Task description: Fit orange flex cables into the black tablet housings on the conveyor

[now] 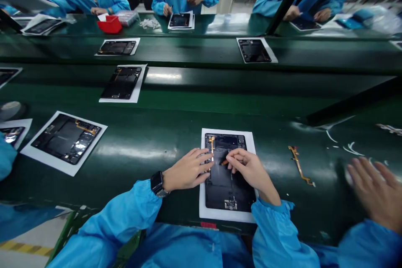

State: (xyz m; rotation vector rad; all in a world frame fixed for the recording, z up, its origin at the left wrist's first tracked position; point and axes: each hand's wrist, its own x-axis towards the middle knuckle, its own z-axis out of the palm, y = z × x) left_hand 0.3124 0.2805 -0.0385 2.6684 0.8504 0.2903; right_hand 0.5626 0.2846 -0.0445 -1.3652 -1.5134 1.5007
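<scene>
An opened black tablet body (230,188) lies on a white sheet (226,214) at the near edge of the green belt. My left hand (188,169) rests flat on the tablet's left edge, fingers stretched out, beside a gold flex cable (212,142) inside the body. My right hand (248,167) is pinched over the middle of the tablet, its fingertips closed on a small orange piece (225,162). A black watch (157,183) sits on my left wrist.
A loose gold flex cable (300,166) lies on the belt to the right. A co-worker's blurred hand (375,190) is at the far right. More tablets on white sheets (64,139) (122,83) (254,50) lie on the belts. A red tray (109,24) stands at the back left.
</scene>
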